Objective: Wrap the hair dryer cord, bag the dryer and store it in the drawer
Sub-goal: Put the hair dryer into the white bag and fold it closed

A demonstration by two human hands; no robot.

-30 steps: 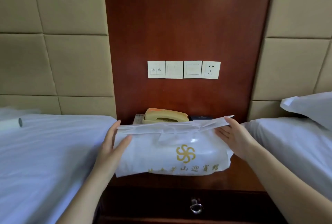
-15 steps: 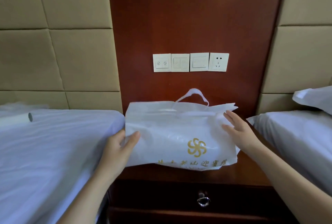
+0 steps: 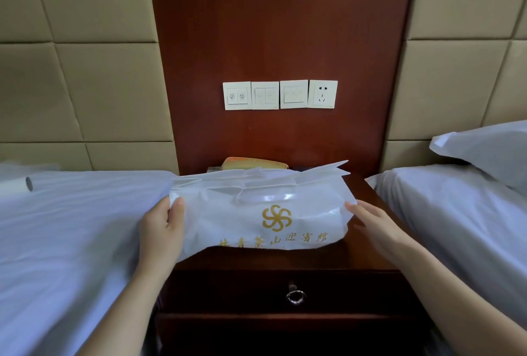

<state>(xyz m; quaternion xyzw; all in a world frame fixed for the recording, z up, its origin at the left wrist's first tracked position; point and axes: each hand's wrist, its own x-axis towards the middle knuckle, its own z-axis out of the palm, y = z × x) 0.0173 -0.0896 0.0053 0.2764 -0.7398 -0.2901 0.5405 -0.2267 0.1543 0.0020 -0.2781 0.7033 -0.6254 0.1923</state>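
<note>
bedside worktop (image 3: 362,254): bag (image 3: 251,213) long axis left-to-right, above closed drawer (image 3: 256,288); left hand (image 3: 161,230) pinching left end, right hand (image 3: 373,224) spread flat on right end.

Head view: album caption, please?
Left hand grips, right hand touches a white gold-printed bag on a dark wooden nightstand, drawer closed.

- The white bag (image 3: 228,213) carries a gold pinwheel emblem (image 3: 276,218) printed on its front.
- Under the emblem runs a row of gold Chinese characters (image 3: 273,240). The last five read roughly 茶山迎賓館. The first two are too creased to make out.
- The leftmost switch plate (image 3: 236,96) on the wood panel (image 3: 271,27) shows two small round symbols. The captions under them are too small to read.
</note>
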